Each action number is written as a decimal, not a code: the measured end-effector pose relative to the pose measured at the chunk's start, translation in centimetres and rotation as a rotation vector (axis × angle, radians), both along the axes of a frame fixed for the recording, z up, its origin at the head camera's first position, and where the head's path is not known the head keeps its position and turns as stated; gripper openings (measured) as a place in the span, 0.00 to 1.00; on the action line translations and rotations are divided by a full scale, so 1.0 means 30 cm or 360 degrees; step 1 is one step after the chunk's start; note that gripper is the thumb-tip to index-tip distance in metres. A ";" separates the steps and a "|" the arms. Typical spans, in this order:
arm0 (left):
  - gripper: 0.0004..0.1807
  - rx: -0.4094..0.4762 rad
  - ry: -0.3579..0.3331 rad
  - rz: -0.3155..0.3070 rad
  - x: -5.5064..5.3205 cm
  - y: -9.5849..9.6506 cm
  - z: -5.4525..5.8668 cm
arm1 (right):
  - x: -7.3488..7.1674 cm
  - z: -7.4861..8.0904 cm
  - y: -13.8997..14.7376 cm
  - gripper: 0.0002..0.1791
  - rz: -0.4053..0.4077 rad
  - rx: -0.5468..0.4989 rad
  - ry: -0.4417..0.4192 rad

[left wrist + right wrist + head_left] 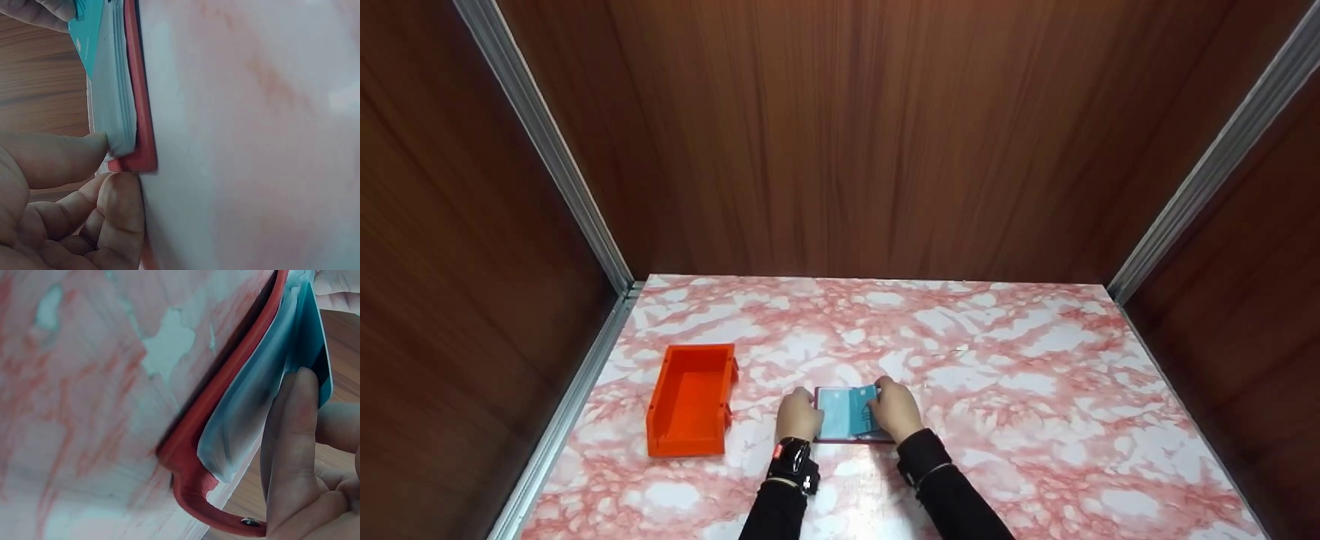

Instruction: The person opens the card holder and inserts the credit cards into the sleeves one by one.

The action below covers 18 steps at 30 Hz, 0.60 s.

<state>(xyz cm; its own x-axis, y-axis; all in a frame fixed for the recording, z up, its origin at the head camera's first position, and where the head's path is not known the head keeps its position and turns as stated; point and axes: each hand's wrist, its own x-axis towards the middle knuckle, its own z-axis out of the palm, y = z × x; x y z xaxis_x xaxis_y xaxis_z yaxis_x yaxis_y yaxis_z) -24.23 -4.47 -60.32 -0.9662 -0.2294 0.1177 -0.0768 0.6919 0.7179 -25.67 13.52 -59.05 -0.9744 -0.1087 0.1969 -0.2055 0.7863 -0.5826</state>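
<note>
An opened red card holder [832,439] with clear plastic sleeves [115,112] lies on the table between both hands. My left hand [799,416] pinches its left edge, thumb on the sleeves and fingers by the red cover [147,135]. A teal card [864,411] stands tilted over the right half of the holder. Thumb and fingers of my right hand [898,409] pinch this card by its right side. In the right wrist view the card [322,349] rises off the stacked sleeves; whether its far end sits inside a sleeve I cannot tell.
An orange open-front bin [690,405] stands on the table left of the hands. A red strap with a metal snap [250,521] sticks out from the holder. The red-and-white marbled table [1035,420] is bounded by brown wood-grain panels [847,150] and metal rails [555,142].
</note>
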 end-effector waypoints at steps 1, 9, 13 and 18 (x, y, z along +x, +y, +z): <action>0.10 -0.0002 0.0007 0.0002 0.001 0.000 0.000 | 0.000 -0.001 -0.001 0.14 -0.0004 0.0004 0.0001; 0.10 -0.0001 -0.0001 0.0014 -0.001 0.003 0.001 | 0.001 -0.004 -0.005 0.15 -0.0004 0.0005 -0.0027; 0.10 0.0003 -0.0043 0.0013 0.000 0.002 0.004 | 0.002 -0.007 -0.009 0.15 0.0001 -0.0001 -0.0020; 0.10 -0.0002 -0.0021 0.0011 -0.001 0.003 -0.004 | 0.001 -0.010 -0.015 0.15 -0.0011 -0.0020 -0.0032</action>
<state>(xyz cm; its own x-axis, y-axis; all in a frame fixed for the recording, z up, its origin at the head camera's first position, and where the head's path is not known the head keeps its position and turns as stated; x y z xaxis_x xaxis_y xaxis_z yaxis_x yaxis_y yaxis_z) -24.27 -4.38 -60.42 -0.9660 -0.2361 0.1050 -0.0913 0.6921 0.7160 -25.63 13.07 -59.35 -0.9788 -0.0996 0.1788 -0.1883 0.7803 -0.5964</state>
